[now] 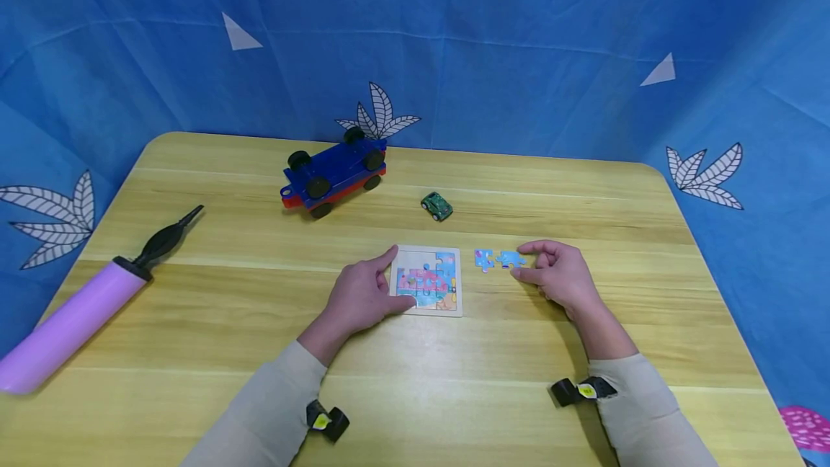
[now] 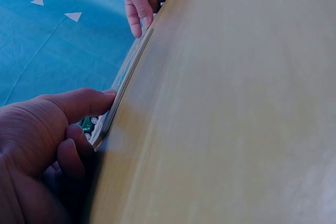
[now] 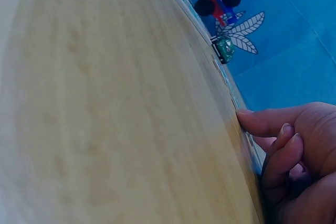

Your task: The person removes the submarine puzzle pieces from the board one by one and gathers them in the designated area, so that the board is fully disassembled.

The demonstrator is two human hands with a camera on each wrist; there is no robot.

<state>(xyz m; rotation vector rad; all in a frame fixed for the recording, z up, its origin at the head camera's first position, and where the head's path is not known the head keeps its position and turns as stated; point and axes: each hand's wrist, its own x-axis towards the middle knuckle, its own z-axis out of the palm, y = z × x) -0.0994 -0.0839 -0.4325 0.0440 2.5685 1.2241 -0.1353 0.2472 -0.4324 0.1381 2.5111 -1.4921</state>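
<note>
In the head view, a square jigsaw puzzle board [image 1: 426,248] with a pale frame lies on the table, its lower and right parts filled with pink and blue pieces. My left hand [image 1: 362,295] grips the board's left side, forefinger at the top corner and thumb at the bottom one. To the right, my right hand [image 1: 563,274] pinches a blue puzzle piece [image 1: 510,259] between thumb and forefinger, low at the tabletop. Just left of it lies another blue puzzle piece [image 1: 483,259]. The right wrist view shows the right thumb [image 3: 262,121] at the edge of the pieces.
Behind the board stands a small green toy car [image 1: 437,206]. A blue and red toy vehicle [image 1: 337,171] lies with its wheels up at the back left. On the left is a purple hand pump [image 1: 81,323] with a black nozzle. A blue cloth [image 1: 519,42] hangs behind the table.
</note>
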